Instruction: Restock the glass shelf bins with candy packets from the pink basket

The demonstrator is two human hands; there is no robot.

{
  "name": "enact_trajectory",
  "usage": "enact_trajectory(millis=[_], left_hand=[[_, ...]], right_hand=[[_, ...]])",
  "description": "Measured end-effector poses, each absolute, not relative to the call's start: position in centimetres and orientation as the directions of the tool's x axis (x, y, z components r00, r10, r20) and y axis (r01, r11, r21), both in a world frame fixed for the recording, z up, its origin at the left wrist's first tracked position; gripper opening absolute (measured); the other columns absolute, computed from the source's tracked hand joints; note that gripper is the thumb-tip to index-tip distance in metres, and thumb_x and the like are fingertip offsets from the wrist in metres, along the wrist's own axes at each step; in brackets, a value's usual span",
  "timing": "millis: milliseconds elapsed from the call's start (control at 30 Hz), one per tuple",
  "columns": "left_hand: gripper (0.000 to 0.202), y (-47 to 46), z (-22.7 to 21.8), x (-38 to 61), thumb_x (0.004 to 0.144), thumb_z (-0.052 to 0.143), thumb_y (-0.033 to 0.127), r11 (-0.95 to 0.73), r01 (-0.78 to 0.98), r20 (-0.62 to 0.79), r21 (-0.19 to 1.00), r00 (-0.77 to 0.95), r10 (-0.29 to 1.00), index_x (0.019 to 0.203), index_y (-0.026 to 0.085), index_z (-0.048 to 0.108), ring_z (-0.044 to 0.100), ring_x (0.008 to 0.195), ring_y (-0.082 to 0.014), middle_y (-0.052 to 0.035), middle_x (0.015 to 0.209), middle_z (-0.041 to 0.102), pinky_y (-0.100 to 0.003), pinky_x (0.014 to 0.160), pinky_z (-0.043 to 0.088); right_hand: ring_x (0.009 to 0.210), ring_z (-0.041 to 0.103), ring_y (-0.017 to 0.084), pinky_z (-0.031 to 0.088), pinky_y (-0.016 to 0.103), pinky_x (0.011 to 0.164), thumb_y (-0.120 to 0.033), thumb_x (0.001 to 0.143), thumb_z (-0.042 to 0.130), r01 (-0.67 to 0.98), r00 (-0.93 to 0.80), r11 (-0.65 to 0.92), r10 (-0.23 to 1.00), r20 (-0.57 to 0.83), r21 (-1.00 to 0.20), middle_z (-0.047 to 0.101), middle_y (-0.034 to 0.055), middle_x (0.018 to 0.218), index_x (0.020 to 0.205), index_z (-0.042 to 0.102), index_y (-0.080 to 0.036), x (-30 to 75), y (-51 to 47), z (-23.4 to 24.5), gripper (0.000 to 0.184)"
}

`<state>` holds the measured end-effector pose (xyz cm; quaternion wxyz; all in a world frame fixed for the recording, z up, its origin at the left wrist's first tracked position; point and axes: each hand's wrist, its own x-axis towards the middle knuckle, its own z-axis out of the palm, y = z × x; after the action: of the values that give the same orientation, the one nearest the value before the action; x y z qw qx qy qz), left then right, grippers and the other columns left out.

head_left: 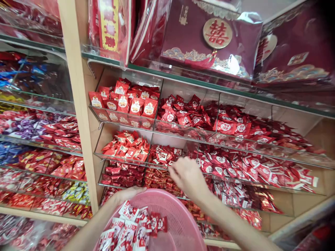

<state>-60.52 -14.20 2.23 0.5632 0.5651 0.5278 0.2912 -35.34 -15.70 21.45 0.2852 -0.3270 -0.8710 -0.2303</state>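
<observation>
Pink basket point(180, 223) nearest, white-red packets point(133, 223) inside. Left hand point(129, 195) curled on rim, gripping. Right hand point(187, 177) fingers bunched at edge of glass bin point(131, 161) of red packets point(125, 148); pinch: cannot tell. Red gift bags point(211, 38) on shelf above.

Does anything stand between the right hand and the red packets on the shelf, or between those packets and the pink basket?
The clear front panel of the bin stands before the red-and-white packets, with the right hand at its edge. Below, nothing visible blocks the way to the pink plastic basket.
</observation>
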Motion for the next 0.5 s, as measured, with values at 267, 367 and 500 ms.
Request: enact_trajectory(millis=[267, 367, 500], left_hand=[[0.055, -14.9, 3.2, -59.8, 0.065, 0.051, 0.075, 0.237, 0.237, -0.308, 0.942, 0.334, 0.891, 0.082, 0.028, 0.074, 0.063, 0.091, -0.0274, -0.0035, 0.093, 0.074, -0.037, 0.085, 0.047], [0.055, -14.8, 3.5, -59.5, 0.064, 0.051, 0.075, 0.250, 0.244, -0.324, 0.937, 0.338, 0.884, 0.082, 0.029, 0.074, 0.063, 0.094, -0.0290, -0.0040, 0.094, 0.074, -0.037, 0.083, 0.048], [0.053, -14.7, 3.8, -59.4, 0.061, 0.053, 0.075, 0.294, 0.244, -0.364, 0.924, 0.330, 0.871, 0.081, 0.030, 0.074, 0.063, 0.096, -0.0285, -0.0029, 0.094, 0.073, -0.036, 0.082, 0.049]], right_hand=[[0.072, 0.047, 0.020, 0.031, 0.031, 0.065, -0.033, 0.083, 0.052, 0.925, -0.245, 0.364, 0.355, 0.902, 0.108, 0.059, 0.0058, 0.074, 0.080, 0.061, -0.017, -29.4, -9.2, 33.8, 0.019], [0.073, 0.048, 0.022, 0.032, 0.031, 0.064, -0.038, 0.082, 0.051, 0.950, -0.217, 0.296, 0.386, 0.897, 0.102, 0.060, 0.0079, 0.076, 0.081, 0.063, -0.016, -29.5, -7.5, 35.7, 0.025], [0.077, 0.051, 0.024, 0.035, 0.033, 0.065, -0.042, 0.081, 0.052, 0.956, -0.252, 0.250, 0.443, 0.860, 0.152, 0.063, 0.0119, 0.079, 0.081, 0.066, -0.014, -30.9, -6.1, 36.6, 0.031]])
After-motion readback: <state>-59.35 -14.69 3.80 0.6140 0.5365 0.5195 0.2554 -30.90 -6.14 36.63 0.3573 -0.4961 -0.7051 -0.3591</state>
